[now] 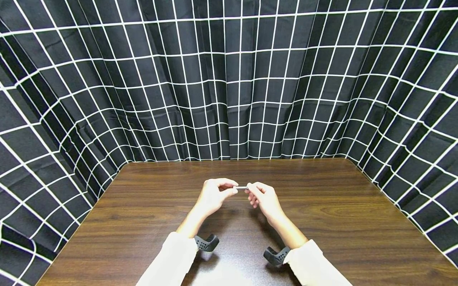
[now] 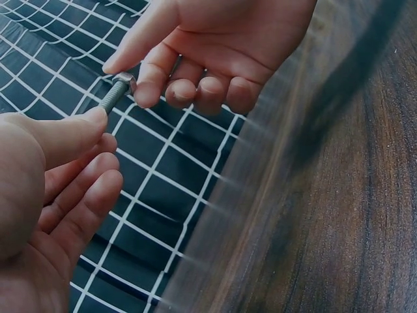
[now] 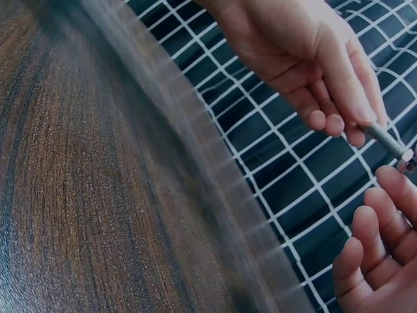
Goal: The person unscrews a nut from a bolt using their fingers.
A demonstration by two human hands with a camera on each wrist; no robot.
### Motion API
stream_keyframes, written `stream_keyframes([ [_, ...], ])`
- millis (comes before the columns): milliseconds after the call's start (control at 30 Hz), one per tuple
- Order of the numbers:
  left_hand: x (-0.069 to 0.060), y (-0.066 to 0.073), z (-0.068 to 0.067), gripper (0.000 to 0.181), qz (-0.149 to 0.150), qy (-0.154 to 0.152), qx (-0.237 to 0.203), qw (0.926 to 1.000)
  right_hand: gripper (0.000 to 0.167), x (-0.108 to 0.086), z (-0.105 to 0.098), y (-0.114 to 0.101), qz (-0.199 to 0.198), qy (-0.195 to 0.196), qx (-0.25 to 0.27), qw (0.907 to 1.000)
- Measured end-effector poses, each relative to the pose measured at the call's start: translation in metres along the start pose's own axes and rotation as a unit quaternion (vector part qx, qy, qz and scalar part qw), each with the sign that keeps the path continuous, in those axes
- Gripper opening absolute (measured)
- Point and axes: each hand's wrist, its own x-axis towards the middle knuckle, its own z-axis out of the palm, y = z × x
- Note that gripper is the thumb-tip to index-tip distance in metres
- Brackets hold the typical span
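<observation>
A grey threaded bolt [image 2: 113, 96] is held roughly level in the air between both hands, above the table. My left hand [image 1: 211, 195] pinches one end of it between thumb and fingertips, the other fingers loosely bent below. At the opposite end sits a wider silver piece that looks like a nut [image 2: 128, 81]. Thumb and index finger of my right hand [image 1: 267, 200] pinch this nut, partly covering it. In the right wrist view the bolt's shaft [image 3: 386, 141] shows between the hands, with the nut at the frame's right edge.
Beneath the hands lies a dark brown wood-grain table [image 1: 150, 206]. A black curtain with a white grid [image 1: 236, 91] surrounds its back and sides. Each wrist carries a dark camera mount [image 1: 207, 242] near the white sleeves [image 1: 171, 258].
</observation>
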Motion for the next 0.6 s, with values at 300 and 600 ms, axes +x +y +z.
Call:
stream_keyframes([
  [300, -0.0003, -0.0007, -0.0004, 0.013, 0.008, 0.000, 0.014, 0.9999, 0.027, 0.0001, 0.0002, 0.0028, -0.016, 0.010, -0.012, 0.9998],
  [600, -0.0002, 0.0000, -0.0007, 0.013, 0.010, -0.002, 0.022, 0.9997, 0.018, -0.0005, -0.0004, 0.0022, -0.027, 0.007, -0.012, 0.9995],
])
